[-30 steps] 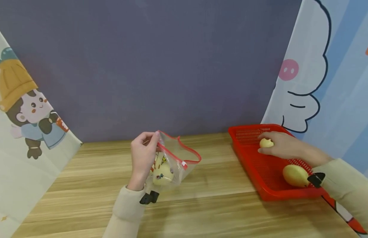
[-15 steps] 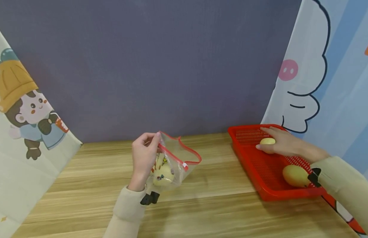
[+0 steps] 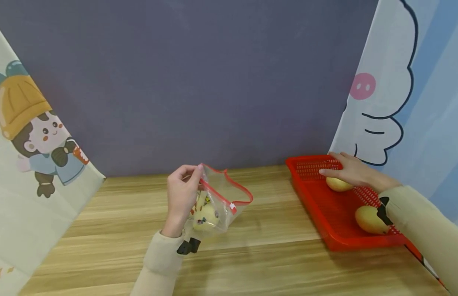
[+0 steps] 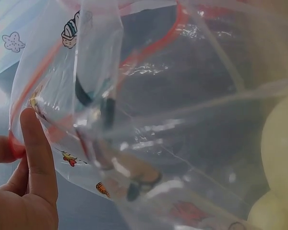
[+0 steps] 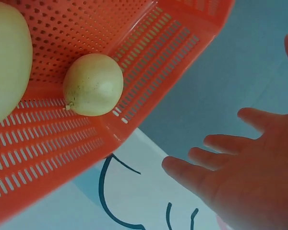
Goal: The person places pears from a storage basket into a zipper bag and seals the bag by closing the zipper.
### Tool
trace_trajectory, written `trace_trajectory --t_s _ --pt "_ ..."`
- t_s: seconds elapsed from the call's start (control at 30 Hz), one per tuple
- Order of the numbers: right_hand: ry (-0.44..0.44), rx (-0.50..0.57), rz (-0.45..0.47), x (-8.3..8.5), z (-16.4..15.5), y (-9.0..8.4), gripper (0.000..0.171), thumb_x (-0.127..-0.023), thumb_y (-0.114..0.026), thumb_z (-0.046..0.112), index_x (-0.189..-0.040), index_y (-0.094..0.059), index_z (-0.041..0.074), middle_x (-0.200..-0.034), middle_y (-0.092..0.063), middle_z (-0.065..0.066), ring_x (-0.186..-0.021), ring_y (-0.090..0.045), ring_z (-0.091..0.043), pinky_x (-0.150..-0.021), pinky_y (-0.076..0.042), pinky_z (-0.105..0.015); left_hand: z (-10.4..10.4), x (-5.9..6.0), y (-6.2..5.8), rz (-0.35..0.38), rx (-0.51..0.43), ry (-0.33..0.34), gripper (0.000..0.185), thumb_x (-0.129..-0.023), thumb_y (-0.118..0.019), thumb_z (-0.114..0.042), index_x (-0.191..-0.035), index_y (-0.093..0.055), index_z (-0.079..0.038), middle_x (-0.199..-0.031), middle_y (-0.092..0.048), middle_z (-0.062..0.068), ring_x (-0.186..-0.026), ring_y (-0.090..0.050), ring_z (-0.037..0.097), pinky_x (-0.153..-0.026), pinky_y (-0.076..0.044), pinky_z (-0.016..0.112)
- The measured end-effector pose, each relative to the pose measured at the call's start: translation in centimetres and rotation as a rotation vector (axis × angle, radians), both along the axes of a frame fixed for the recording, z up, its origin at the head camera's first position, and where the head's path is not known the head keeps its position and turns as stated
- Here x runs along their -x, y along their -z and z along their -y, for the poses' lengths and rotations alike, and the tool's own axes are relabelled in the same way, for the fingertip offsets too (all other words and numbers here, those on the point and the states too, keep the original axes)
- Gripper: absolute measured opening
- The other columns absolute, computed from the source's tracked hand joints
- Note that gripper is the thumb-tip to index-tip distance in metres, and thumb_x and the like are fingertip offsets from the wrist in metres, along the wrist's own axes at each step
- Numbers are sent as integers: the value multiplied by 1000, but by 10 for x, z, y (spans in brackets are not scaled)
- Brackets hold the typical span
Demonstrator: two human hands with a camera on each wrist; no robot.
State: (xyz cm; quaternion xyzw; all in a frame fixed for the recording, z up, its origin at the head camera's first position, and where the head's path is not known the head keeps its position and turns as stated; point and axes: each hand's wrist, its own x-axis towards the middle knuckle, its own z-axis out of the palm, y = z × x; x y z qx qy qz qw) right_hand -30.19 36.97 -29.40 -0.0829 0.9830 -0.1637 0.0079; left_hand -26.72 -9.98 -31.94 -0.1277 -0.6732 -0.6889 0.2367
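My left hand (image 3: 184,187) pinches the red-zip rim of a clear printed bag (image 3: 217,201) above the wooden table; a pale yellow fruit (image 3: 204,216) lies inside. In the left wrist view the thumb (image 4: 38,158) presses the bag (image 4: 173,120) edge, and the fruit (image 4: 281,158) shows at the right. My right hand (image 3: 343,167) hovers with straight, spread fingers over a small yellow fruit (image 3: 338,184) in the red basket (image 3: 317,205). In the right wrist view that fruit (image 5: 92,85) lies on the basket (image 5: 62,143) floor, apart from the hand (image 5: 240,167).
A larger yellow fruit (image 3: 369,219) lies at the basket's near end, also seen in the right wrist view (image 5: 7,62). Cartoon-printed curtains (image 3: 36,144) flank the wooden table (image 3: 273,230) on both sides, with a purple wall (image 3: 214,82) behind it.
My right hand let go of the small fruit, which now lies in the basket's far end, and its fingers spread out. The left hand keeps holding the bag.
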Motion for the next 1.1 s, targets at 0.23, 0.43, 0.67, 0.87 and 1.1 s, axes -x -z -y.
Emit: trace_trajectory --t_s 0.23,0.43,0.67,0.87,1.1 --pt "23 39 30 15 -5 3 100 -97 -54 61 -156 -16 -11 -154 -12 -46 -139 -17 -64 -109 -18 -82 0 -2 -1 54 58 15 24 -99 -69 -16 -98 -70 8 -85 -66 18 -58 -67 17 -57 -64 36" --pt "30 34 53 24 -6 7 101 -98 -54 60 -154 -16 -14 -153 -13 -47 -138 -17 -64 -109 -19 -81 -3 -3 0 77 89 38 21 -99 -69 -14 -98 -70 8 -83 -67 22 -56 -66 19 -56 -64 39" --pt "29 20 57 33 -9 12 99 -99 -54 57 -153 -16 -17 -151 -16 -48 -137 -19 -64 -111 -19 -78 -11 -1 3 101 123 54 20 -98 -69 -14 -96 -71 6 -82 -67 22 -54 -67 21 -54 -64 39" --pt "25 25 89 36 -10 18 100 -98 -55 56 -152 -16 -17 -150 -23 -46 -133 -27 -61 -109 -25 -80 -12 1 7 101 135 47 18 -97 -69 -13 -93 -72 4 -82 -66 18 -52 -66 21 -55 -64 44" --pt "32 30 130 40 -8 20 101 -98 -55 56 -153 -13 -17 -150 -22 -45 -132 -27 -59 -108 -25 -80 -8 1 7 113 139 15 19 -97 -69 -14 -92 -72 4 -80 -66 18 -50 -63 20 -53 -63 48"
